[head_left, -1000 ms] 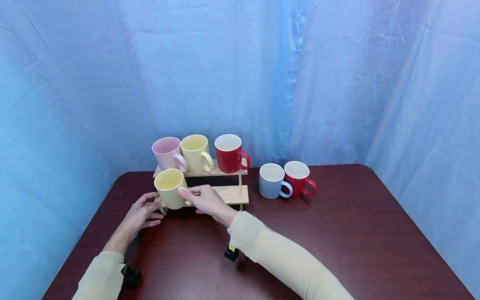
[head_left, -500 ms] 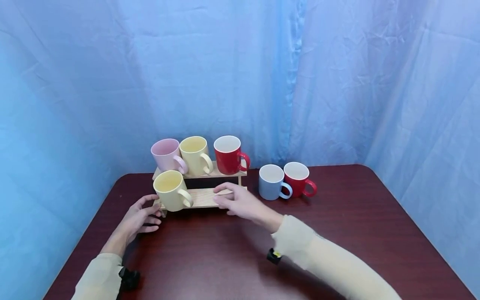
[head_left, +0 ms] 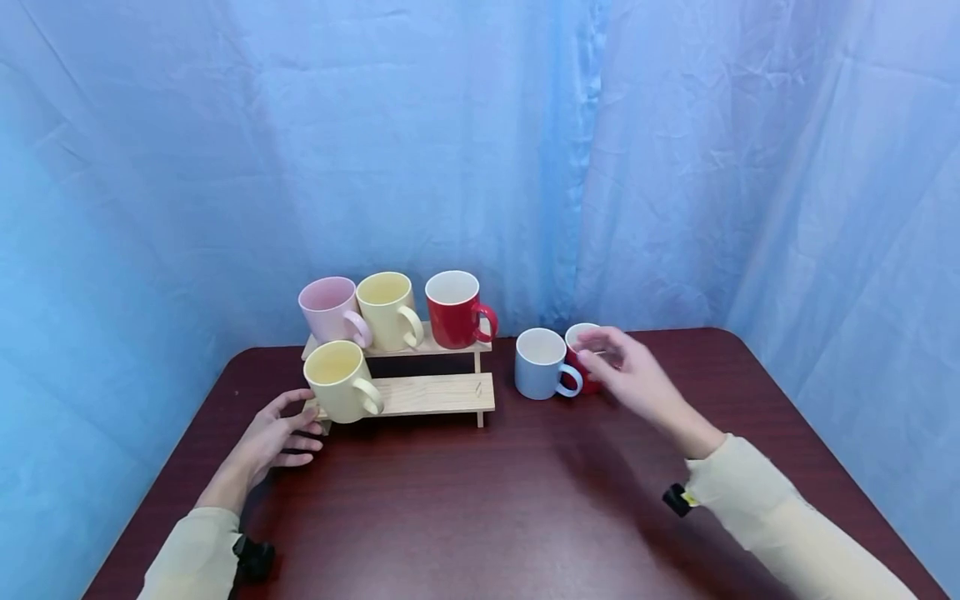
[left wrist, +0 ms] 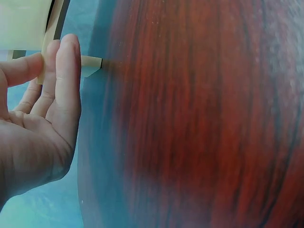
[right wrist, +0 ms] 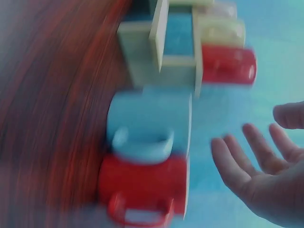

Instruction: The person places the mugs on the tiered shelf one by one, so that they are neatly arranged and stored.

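My left hand point(head_left: 264, 443) holds the left end of a two-tier wooden rack point(head_left: 438, 392), thumb and fingers at the lower board's end in the left wrist view. Right beside it a yellow mug point(head_left: 337, 385) stands upright on the lower tier, handle to the right. My right hand point(head_left: 633, 375), blurred, hovers before the red mug point(head_left: 573, 337) on the table, partly hiding it in the head view. Its fingers point(right wrist: 228, 166) are spread loosely past the mug's rim in the right wrist view, holding nothing. A light blue mug point(head_left: 536, 371) stands just left of that red mug.
On the upper tier a pink mug point(head_left: 330, 310), a second yellow mug point(head_left: 384, 312) and another red mug point(head_left: 453, 312) stand in a row. Light blue curtains point(head_left: 480, 150) hang close behind the dark red wooden table point(head_left: 450, 517).
My right hand has let go of the yellow mug's handle on the lower tier and moved right, across to the red mug on the table. My left hand stays at the rack's end.
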`<state>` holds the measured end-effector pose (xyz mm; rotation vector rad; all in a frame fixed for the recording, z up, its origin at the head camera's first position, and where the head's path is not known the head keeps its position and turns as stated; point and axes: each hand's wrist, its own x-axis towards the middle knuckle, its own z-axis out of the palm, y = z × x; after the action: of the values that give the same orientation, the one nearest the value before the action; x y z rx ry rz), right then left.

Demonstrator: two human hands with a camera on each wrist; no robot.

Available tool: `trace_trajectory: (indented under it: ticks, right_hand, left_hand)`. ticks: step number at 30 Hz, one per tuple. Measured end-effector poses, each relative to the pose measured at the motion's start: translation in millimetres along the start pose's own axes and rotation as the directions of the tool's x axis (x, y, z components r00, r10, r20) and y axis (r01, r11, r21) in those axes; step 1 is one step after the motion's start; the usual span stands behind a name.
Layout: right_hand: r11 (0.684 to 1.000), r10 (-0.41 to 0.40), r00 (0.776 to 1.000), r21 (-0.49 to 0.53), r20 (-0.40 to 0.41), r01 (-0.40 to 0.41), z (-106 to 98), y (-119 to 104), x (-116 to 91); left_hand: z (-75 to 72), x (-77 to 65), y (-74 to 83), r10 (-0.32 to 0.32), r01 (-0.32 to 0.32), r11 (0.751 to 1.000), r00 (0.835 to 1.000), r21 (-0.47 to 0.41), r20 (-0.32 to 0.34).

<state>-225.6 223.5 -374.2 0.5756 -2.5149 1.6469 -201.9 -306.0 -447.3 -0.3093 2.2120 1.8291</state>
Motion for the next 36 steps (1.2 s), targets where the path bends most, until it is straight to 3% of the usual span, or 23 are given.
trace_trajectory:
  ticks: [4,8,14,19,24,31,36]
  right_hand:
    - [0.989,0.053,0.995,-0.13,-0.09,-0.064,-27,25,-4]
    - [0.973,0.164,0.983,-0.151,-0.077,-0.174,-41,49,-8]
    - [0.943,0.332,0.943,-0.009,0.012,-0.332,-45,74,-10]
    - [0.904,0.413,0.908,0.089,0.067,-0.417,-46,92,-7]
    - [0.877,0.45,0.889,0.142,0.088,-0.459,-45,102,-4]
    - [0.876,0.439,0.892,0.171,0.105,-0.451,-36,100,-1]
    - [0.863,0.448,0.883,0.19,0.142,-0.468,-31,93,0]
  left_hand:
    - [-0.4,-0.8,0.1,0.0,0.0,1.0,1.0,-0.009,0.002]
    - [0.1,-1.1,0.2,0.002,-0.002,1.0,1.0,-0.016,0.004]
    - [1.4,1.0,-1.2,0.0,0.0,1.0,1.0,-0.023,0.006]
    - [3.6,3.8,-3.1,0.003,-0.003,1.0,1.0,-0.03,0.012]
    - [4.8,3.7,-3.5,0.008,-0.008,1.0,1.0,-0.026,0.014]
    - [2.8,1.8,-3.2,0.007,-0.007,1.0,1.0,-0.024,0.009]
    - [1.0,0.6,-3.1,0.01,-0.01,1.0,1.0,-0.02,0.008]
